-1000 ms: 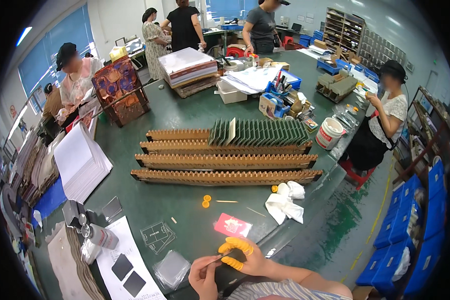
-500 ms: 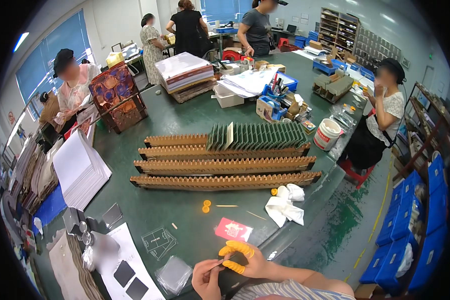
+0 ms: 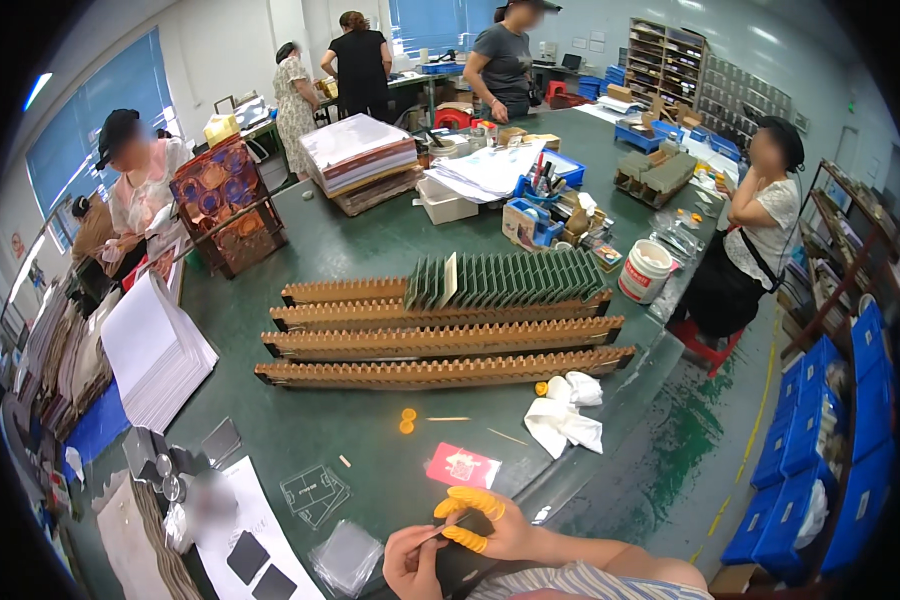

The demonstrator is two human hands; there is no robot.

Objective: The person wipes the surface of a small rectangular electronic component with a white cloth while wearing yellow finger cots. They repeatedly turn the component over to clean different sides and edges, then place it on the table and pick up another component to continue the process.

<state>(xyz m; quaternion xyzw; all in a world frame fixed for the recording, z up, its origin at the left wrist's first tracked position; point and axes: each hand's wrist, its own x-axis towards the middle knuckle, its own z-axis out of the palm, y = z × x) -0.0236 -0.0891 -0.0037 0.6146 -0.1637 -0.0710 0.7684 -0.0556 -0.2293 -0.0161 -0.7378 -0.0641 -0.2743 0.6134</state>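
My left hand (image 3: pixel 411 563) is closed in a pinch on a small thin dark piece (image 3: pixel 438 531), seen nearly edge-on, so its kind is unclear. My right hand (image 3: pixel 500 528), with yellow finger cots on its thumb and fingers, pinches the same piece from the other side. Just beyond the hands lies a pink-red printed card (image 3: pixel 462 467). Left of them is a stack of clear plastic squares (image 3: pixel 347 558), with clear sheets marked by white outlines (image 3: pixel 315 493) farther up. Two dark square pieces (image 3: pixel 248 557) rest on white paper (image 3: pixel 292 547).
Long notched wooden racks (image 3: pixel 450 371) cross the table, the farthest holding a row of green boards (image 3: pixel 510 277). A white cloth (image 3: pixel 564 428), yellow finger cots (image 3: pixel 407 420) and a white tub (image 3: pixel 646 271) lie around. Blue bins (image 3: pixel 790 470) stand at right. Several people are nearby.
The whole view has shifted slightly. My hands stay close together on the thin piece, with the right fingers slightly turned. The items on the table keep their places.
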